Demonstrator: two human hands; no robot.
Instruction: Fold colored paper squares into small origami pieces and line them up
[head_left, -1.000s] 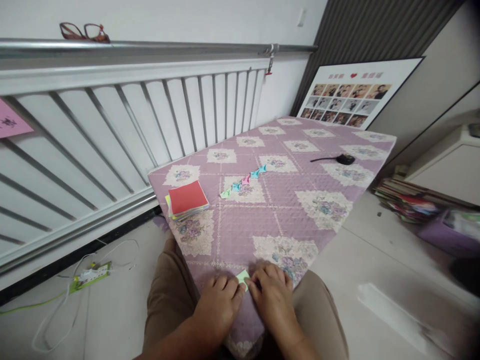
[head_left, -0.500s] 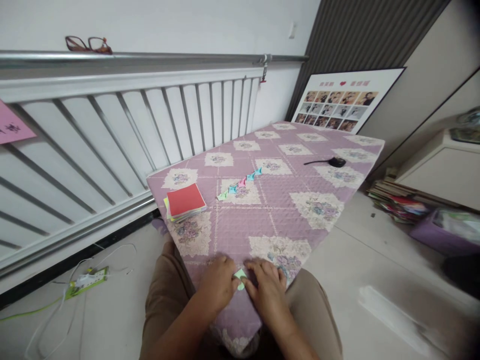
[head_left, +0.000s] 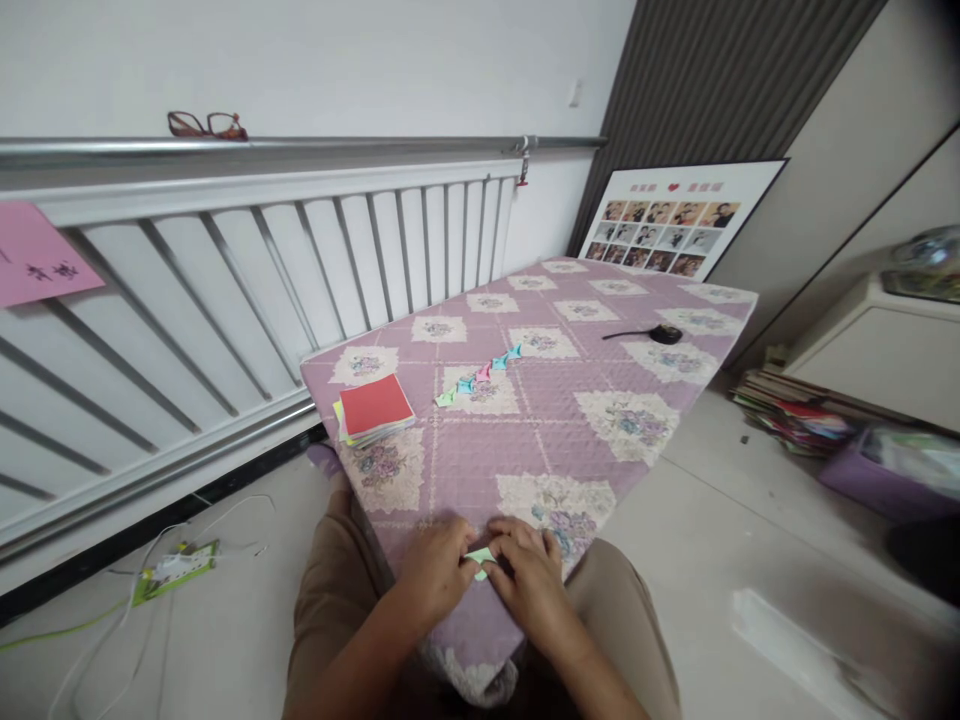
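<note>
A small piece of light green folded paper (head_left: pixel 480 562) lies at the near corner of the table, between my two hands. My left hand (head_left: pixel 441 562) pinches its left side, thumb and fingers closed on it. From the other side my right hand (head_left: pixel 525 562) grips the paper's right edge with thumb and forefinger. Farther up the cloth runs a slanting row of small folded paper pieces (head_left: pixel 483 372) in green, blue and pink. To their left sits a stack of coloured paper squares (head_left: pixel 376 406) with a red sheet on top.
A purple flowered cloth covers the table (head_left: pixel 480 455). A black round object with a strap (head_left: pixel 664 334) rests toward the right edge. A white radiator (head_left: pixel 315 250) stands along the left, with glasses (head_left: pixel 207 125) on the pipe above. A power strip (head_left: pixel 177 570) lies on the floor.
The green paper looks flatter and wider between my fingers than before. My hands stay in nearly the same place, and the head view has tilted slightly upward.
</note>
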